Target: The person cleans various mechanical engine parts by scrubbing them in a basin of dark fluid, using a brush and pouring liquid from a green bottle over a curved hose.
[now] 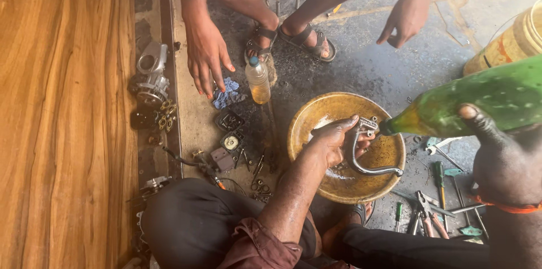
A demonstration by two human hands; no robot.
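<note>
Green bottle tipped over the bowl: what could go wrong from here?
1. The right hand holds the green bottle tilted, its mouth by the metal pipe; liquid could miss the bowl and spill on the floor.
2. The left hand looks wet, so its grip on the pipe may slip.
3. Small parts and tools lie close by and could get splashed.

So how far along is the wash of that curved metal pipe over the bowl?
Done: small parts lie stripped out on the floor, and the yellow bowl already shows wet patches. In hand: the left hand holds the curved metal pipe over the bowl while the right hand tips a green bottle, mouth at the pipe's fitting. Left: nothing looks reassembled; tools lie loose.
</note>
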